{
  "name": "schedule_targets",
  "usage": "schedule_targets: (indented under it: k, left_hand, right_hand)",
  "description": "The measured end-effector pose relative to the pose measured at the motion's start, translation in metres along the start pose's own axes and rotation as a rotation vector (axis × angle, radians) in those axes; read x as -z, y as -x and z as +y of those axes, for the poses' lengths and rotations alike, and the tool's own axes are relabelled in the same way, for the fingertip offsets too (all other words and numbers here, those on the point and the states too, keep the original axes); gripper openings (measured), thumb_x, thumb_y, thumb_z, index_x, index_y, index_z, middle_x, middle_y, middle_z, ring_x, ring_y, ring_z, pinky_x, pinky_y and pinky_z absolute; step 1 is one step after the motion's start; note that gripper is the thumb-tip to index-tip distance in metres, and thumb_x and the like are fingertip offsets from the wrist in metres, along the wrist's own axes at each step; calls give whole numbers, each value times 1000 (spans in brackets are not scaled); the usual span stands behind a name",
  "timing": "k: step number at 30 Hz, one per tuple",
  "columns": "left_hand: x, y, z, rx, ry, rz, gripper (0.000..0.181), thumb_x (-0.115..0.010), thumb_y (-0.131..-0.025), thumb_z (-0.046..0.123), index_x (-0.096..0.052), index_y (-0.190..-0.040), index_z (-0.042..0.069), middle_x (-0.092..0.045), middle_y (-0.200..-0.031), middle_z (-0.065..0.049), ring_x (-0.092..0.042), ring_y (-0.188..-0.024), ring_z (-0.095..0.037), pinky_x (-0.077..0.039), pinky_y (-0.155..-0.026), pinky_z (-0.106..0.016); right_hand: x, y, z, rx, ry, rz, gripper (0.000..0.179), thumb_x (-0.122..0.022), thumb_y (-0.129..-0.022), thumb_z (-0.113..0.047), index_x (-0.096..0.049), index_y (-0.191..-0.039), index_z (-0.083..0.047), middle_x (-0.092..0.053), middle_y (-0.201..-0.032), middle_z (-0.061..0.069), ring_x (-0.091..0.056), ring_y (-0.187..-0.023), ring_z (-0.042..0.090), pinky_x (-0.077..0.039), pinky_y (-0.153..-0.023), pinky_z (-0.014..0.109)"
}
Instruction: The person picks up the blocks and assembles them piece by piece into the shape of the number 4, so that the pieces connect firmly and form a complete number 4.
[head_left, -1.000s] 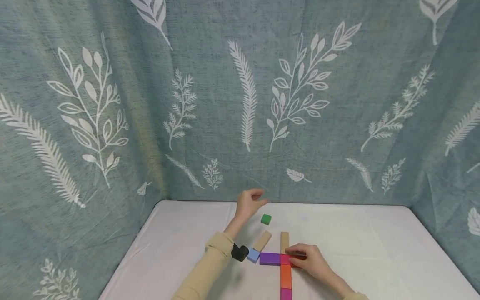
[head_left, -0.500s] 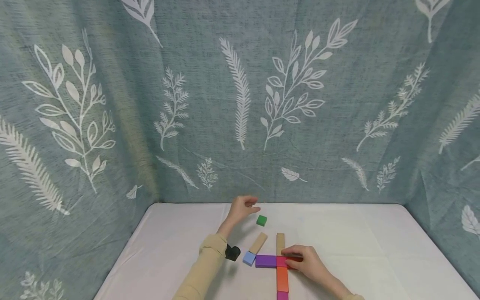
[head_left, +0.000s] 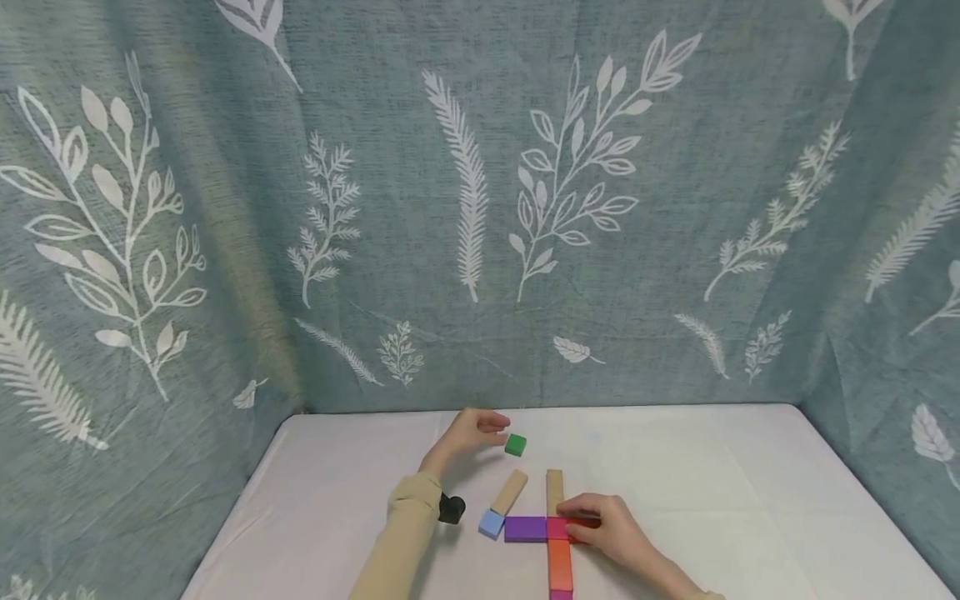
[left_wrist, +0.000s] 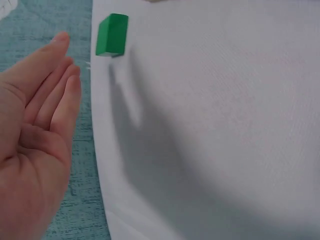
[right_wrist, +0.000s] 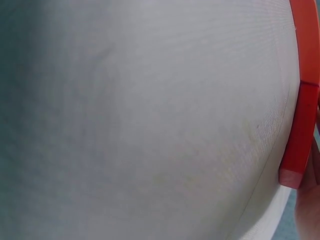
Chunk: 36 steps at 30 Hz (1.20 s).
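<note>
At the far side of the table, my left hand (head_left: 472, 433) hovers with fingers extended and holds nothing. Just right of its fingertips lies a green block (head_left: 515, 445); the left wrist view shows a gap between this hand (left_wrist: 37, 140) and the green block (left_wrist: 114, 35). My right hand (head_left: 615, 527) pinches a red block (head_left: 588, 523), partly hidden by the fingers. That red block (right_wrist: 300, 135) meets an orange block (right_wrist: 307, 40) in the right wrist view. A pink block (head_left: 557, 528) sits at the centre of a cross, touching a purple block (head_left: 525, 529).
A wooden block (head_left: 554, 492) forms the cross's far arm. Another wooden block (head_left: 510, 492) lies slanted by a light blue block (head_left: 491, 524). A magenta block (head_left: 561, 595) is cut off below. A black object (head_left: 452, 508) shows beside the left cuff. A patterned curtain (head_left: 420, 250) surrounds the table.
My left hand has come down toward the green block and is now close to it. The right hand stays at the red block. The whole head view has shifted slightly.
</note>
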<state>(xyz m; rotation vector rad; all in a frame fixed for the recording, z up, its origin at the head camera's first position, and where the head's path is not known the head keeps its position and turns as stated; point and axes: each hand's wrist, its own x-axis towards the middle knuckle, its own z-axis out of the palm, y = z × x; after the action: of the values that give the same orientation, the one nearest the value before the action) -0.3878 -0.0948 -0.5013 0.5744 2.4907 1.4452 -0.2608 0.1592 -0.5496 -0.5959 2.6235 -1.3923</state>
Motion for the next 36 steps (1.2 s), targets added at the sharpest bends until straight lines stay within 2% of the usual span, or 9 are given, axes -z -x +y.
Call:
schedule_targets:
  k: [5, 9, 17, 21, 24, 30, 36]
  left_hand:
    - [-1, -4, -8, -12, -4, -23, 31, -69, -82, -2, -63, -112, -10, -65, -113, -27, -63, -107, -37, -55, -91, -37]
    - [-4, -9, -13, -19, -11, -29, 33, -70, -79, -6, -62, -111, -12, -65, -112, -28, -63, -106, -38, -56, -89, -34]
    - [-11, -19, -18, 15, 0, -21, 35, -71, -77, -8, -63, -111, -12, -66, -111, -27, -64, -106, -37, -56, -90, -33]
    - [-14, -26, -18, 13, 10, -10, 35, -71, -76, -8, -63, -110, -12, -66, -111, -27, -64, -106, -37, -56, -89, -32]
    - [-17, -30, -18, 35, 21, -1, 36, -71, -75, -9, -63, -110, -11, -66, -111, -26, -64, -106, -35, -56, -89, -30]
    - [-19, -25, -18, 25, 23, 17, 37, -71, -74, -11, -63, -109, -12, -66, -109, -27, -65, -104, -35, -56, -88, -30]
    - [-22, -23, -18, 27, -1, 53, 34, -73, -74, -8, -66, -107, -8, -68, -107, -23, -67, -101, -31, -57, -86, -28]
  right_hand:
    - [6, -5, 3, 27, -8, -21, 24, -69, -86, -14, -70, -109, -10, -72, -107, 4, -66, -99, 18, -57, -84, 30]
    - [11, -9, 7, 32, -13, -34, 25, -69, -85, -15, -70, -110, -11, -72, -107, 3, -66, -99, 14, -57, -83, 26]
    - [20, -18, 15, 34, -29, -70, 24, -69, -85, -15, -71, -109, -11, -72, -106, 2, -65, -97, 7, -55, -82, 19]
    - [28, -22, 18, 32, -34, -86, 24, -69, -85, -16, -71, -109, -12, -72, -106, 2, -65, -97, 8, -56, -83, 23]
    - [34, -26, 21, 31, -29, -94, 24, -69, -85, -16, -71, -109, -11, -72, -106, 2, -65, -97, 7, -57, -83, 23]
    - [31, -23, 19, 42, -25, -85, 24, -70, -85, -16, -71, -109, -10, -72, -106, 3, -66, -97, 11, -57, -82, 24]
    - [29, -21, 18, 58, -31, -70, 24, -70, -84, -16, -71, -108, -11, -72, -106, 3, -67, -98, 13, -56, -82, 22]
